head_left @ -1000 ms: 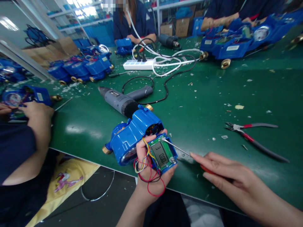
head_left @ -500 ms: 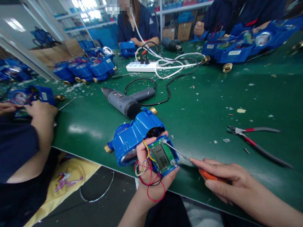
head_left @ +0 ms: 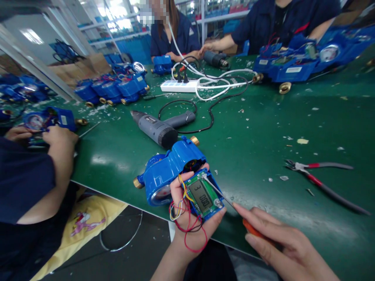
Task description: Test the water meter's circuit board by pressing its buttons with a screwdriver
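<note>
A green circuit board with a small LCD display (head_left: 200,196), set in a blue housing, is gripped by my left hand (head_left: 187,230). Red, yellow, white and black wires (head_left: 195,242) hang from it across my palm. Just behind lies a blue water meter (head_left: 164,175) with brass fittings, its body open on the right side. My right hand (head_left: 275,238) is closed around the orange handle of a screwdriver (head_left: 222,196). Its metal shaft slants up to the left, and the tip rests at the upper corner of the board.
A grey heat gun (head_left: 155,128) lies behind the meter, its cord running to a white power strip (head_left: 180,86). Red-handled pliers (head_left: 319,181) lie at right. Co-workers sit at left and across the green table (head_left: 252,156), with several more blue meters (head_left: 117,88) around.
The view has shifted slightly. My right hand has moved a little lower and left with the screwdriver, its tip still at the board. A co-worker across has reached an arm toward the second heat gun.
</note>
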A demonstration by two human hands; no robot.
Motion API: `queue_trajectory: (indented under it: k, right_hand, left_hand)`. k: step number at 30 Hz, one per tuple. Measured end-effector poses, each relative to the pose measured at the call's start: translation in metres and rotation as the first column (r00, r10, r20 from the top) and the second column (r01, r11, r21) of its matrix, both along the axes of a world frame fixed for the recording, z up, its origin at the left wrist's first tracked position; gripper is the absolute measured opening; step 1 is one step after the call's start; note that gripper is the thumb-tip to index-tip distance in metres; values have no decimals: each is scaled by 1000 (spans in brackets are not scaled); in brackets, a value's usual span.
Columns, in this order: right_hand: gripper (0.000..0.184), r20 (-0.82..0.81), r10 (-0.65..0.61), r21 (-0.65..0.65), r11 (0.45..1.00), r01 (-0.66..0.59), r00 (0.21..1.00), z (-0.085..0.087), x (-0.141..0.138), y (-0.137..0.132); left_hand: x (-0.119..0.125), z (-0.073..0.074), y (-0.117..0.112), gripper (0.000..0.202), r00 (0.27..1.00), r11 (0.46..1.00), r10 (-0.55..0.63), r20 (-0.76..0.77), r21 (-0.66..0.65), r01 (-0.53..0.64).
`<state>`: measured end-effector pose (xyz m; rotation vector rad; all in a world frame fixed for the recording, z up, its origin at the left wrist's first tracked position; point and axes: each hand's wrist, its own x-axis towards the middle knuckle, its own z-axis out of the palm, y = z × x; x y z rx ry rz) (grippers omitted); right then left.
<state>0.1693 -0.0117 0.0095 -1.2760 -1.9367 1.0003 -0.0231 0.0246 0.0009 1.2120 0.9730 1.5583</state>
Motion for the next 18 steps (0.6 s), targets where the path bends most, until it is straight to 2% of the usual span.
queue_trajectory:
  k: [3,7,13,18]
  right_hand:
    - [42,26,-8,74,997,6,1000,-4,-2,-1]
    - [47,42,2,192,981,-10,999,-1,-5,2]
    - [48,91,16,361,931,-48,996,3,-10,3]
    - [48,302,33,420,893,-164,953,13,9,13]
  left_hand:
    - [1,2,1,73,1000,1000,15,9,13,-15]
    - [4,5,2,72,999,999,33,25,-6,-33]
    - [6,6,3,70,997,997,77,-23,10,-76]
    - [1,4,3,71,997,998,49,-59,28,-47]
